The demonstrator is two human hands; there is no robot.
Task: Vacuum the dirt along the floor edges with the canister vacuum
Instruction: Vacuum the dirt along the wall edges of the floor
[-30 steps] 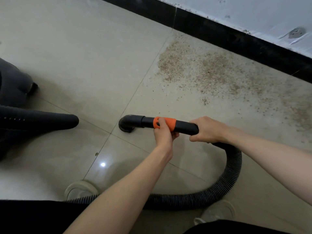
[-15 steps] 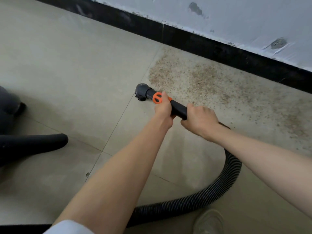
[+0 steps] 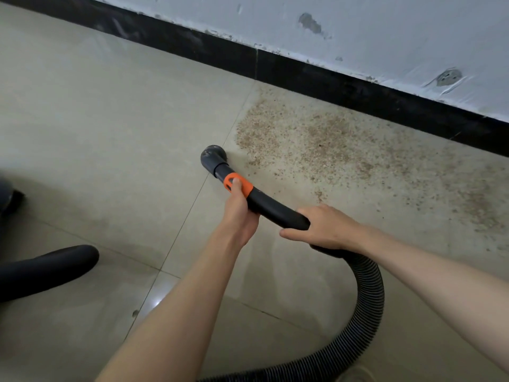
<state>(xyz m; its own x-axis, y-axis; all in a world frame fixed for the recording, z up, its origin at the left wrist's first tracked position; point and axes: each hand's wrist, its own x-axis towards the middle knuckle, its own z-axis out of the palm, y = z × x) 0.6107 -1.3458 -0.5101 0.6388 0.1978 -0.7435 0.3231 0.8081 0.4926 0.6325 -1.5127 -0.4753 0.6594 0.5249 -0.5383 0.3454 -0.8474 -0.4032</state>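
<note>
nearest the camera, at 5 o'clock, the black ribbed hose loops from the bottom edge up to the rear end of the wand. at 9 o'clock a separate black tube lies on the tile floor, its rounded end pointing to 3 o'clock; a dark body shows at the left edge, too cut off to identify.

the right hand sits at centre, just toward 4 o'clock, fingers curled over and thumb under the rear of the curved black handle, grasping it where the hose joins. the left hand is at centre, wrapped around the handle further forward, its thumb laid on the orange collar. both forearms reach in from the bottom edge.

beyond the collar, toward 12 o'clock, the grey nozzle points down at the floor; whether it touches the tile cannot be told. it stands just beside the left margin of the dirt, on a tile joint.

the dirt, brown granules, spreads from 12 o'clock to 3 o'clock along the black skirting, densest near the nozzle and thinning rightward. above the skirting, the pale wall shows chipped patches.
</note>
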